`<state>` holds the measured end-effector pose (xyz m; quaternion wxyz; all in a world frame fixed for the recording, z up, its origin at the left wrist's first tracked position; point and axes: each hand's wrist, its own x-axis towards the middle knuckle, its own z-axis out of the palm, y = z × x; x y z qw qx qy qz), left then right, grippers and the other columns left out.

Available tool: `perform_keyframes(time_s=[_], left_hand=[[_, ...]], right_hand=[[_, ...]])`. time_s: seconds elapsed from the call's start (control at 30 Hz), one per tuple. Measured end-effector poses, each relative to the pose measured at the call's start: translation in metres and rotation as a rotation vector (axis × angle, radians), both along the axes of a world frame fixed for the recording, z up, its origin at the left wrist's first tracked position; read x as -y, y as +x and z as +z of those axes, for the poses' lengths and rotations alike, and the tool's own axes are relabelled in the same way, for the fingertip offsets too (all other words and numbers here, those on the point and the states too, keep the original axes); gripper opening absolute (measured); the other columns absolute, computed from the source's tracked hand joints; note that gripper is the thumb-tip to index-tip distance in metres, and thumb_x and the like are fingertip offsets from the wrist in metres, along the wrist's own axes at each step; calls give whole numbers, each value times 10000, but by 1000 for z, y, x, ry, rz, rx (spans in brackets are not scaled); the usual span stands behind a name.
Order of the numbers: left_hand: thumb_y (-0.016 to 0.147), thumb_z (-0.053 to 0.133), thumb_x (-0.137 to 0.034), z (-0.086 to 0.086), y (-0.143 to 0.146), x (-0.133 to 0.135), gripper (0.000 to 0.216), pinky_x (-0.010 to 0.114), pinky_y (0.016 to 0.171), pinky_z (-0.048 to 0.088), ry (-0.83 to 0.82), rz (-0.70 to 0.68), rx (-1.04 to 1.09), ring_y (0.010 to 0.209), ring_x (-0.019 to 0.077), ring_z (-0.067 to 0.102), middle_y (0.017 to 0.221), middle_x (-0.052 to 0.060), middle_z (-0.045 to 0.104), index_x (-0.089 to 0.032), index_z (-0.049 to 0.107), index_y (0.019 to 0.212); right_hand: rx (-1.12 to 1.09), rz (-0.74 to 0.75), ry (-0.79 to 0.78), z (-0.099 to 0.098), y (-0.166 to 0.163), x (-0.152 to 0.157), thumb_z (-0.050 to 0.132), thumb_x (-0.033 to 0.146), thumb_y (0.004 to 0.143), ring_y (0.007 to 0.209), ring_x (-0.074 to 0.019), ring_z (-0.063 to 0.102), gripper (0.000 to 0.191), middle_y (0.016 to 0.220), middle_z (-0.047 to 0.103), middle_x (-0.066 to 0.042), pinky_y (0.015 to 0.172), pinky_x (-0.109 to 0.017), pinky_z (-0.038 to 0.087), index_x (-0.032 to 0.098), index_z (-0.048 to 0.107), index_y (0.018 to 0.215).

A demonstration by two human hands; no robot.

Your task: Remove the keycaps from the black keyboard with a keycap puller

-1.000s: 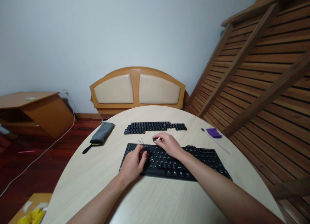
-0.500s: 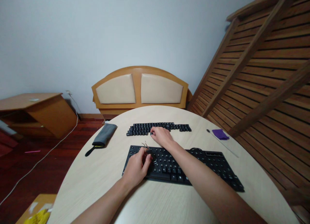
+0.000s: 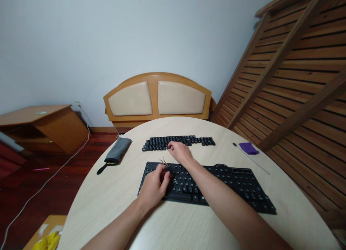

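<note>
My left hand (image 3: pixel 154 183) is closed round a thin wire tool (image 3: pixel 163 161), its bent ends poking up past my forefinger, just above the left part of a black keyboard (image 3: pixel 183 179). My right hand (image 3: pixel 180 152) reaches over that keyboard, forearm crossing it, with thumb and fingers drawn together at the near edge of rows of loose black keycaps (image 3: pixel 158 143). A small dark piece shows at my right fingertips; I cannot tell whether I am pinching it or only touching it. The keycaps lie beyond the keyboard, apart from it, and many of the keyboard's positions show bare stems.

All this rests on a round, pale wooden table (image 3: pixel 89 203). To my left lies a grey pouch (image 3: pixel 119 150) with a black loop; to my right, a long thin stick (image 3: pixel 251 158) with a dark tip, beside a folded purple cloth (image 3: pixel 248 148). Past the table stands a padded headboard (image 3: pixel 154 95) against a plain wall (image 3: pixel 162 33), with a slatted wooden panel (image 3: pixel 283 91) leaning on the right and a low cabinet (image 3: pixel 59 129) on the left, over a dark red floor (image 3: pixel 21 185)
</note>
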<state>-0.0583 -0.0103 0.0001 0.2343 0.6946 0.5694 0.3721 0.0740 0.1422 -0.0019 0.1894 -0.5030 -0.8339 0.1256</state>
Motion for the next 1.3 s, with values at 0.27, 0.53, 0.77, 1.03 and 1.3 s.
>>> perform_keyframes(time_s=[0.27,0.53,0.77,1.03,1.3], left_hand=[[960,475,-306,-1,-1,0,96,294,674,438,-2,0,20,739,225,666,816,35,715,-233,530,989],[968,444,-299,0,0,-2,113,286,676,450,-9,5,-43,739,213,665,813,43,704,-217,520,977],[978,420,-309,3,1,0,133,289,681,465,-1,7,-76,735,209,664,806,37,702,-216,515,981],[975,438,-304,-1,0,-2,122,286,679,471,13,2,-59,744,208,676,832,38,712,-217,522,993],[980,428,-310,-1,-2,-2,125,292,680,464,14,4,-84,751,215,677,817,40,715,-220,515,981]], right_hand=[[-55,-4,-6,-6,-1,-4,593,234,884,917,-183,676,208,967,749,10,746,-271,453,277,671,1072],[-74,6,-6,-5,-1,-4,605,239,872,922,-171,678,213,957,752,30,738,-255,447,277,675,1070],[-65,5,-18,-2,-1,-3,621,259,875,937,-167,675,206,983,749,24,760,-250,451,271,677,1074],[-15,6,-47,5,-1,2,606,267,894,941,-158,672,232,1013,741,13,771,-246,451,266,648,1122],[146,87,-140,47,24,22,677,231,788,954,-227,682,298,986,754,-36,787,-291,468,239,703,1086]])
